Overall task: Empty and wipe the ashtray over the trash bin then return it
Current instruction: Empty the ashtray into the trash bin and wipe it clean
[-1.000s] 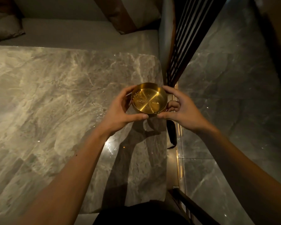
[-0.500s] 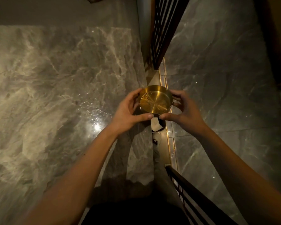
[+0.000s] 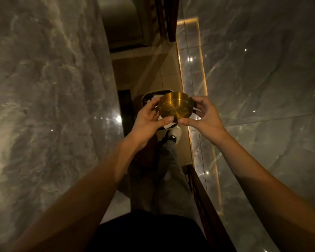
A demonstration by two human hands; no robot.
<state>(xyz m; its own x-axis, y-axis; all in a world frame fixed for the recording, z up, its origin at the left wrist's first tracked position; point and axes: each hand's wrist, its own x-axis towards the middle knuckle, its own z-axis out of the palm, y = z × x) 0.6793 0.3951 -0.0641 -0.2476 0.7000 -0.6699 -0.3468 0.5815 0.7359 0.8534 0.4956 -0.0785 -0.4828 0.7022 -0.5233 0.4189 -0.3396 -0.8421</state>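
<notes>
A: Head view: the person's left hand (image 3: 149, 115) and right hand (image 3: 205, 115) pinch a round, brushed gold metal ashtray (image 3: 175, 105) by its rim from opposite sides, each with the thumb on the near edge and curled fingers round the far side. Both hands close only as far as the dish allows.

B: And where does the dish sit against the bin?

A: Directly above it. The dark, rounded-rectangle trash bin (image 3: 148, 95) with a pale liner stands on the floor, its far-left rim showing past the left hand, and pale crumpled contents peek out under the dish. The ashtray is tilted with its open face toward the camera, fine specks clinging to the left of its bowl.

B: So emptying means turning it over?

A: Likely so; the bin lies straight below both hands, neither hand closer, so the rim should roll away and down.

B: Surfaces?

A: Glossy grey veined marble tabletop (image 3: 44, 106) at left, polished stone floor (image 3: 262, 79) at right with a glowing strip. The smooth metal looks slippery, so the pinch matters.
</notes>
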